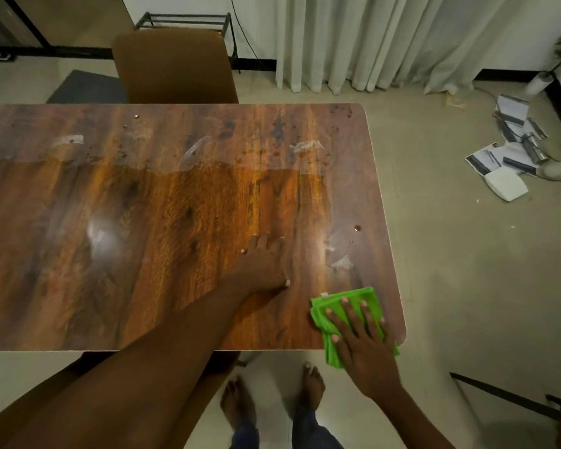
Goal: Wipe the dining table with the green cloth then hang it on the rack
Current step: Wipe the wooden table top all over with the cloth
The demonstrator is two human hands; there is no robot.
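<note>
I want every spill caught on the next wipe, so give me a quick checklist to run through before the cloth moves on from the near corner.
1. Green cloth under the right hand: ok, palm pressed flat on it.
2. Cloth fully on the dining table: not ok, part overhangs the near edge.
3. Left hand clear of the cloth: ok, resting flat, apart from it.
4. Nearest brown drop wiped: not ok, it sits beyond the cloth.
5. Far-edge splatter wiped: not ok.
6. Rack ready for hanging: cannot tell.
</note>
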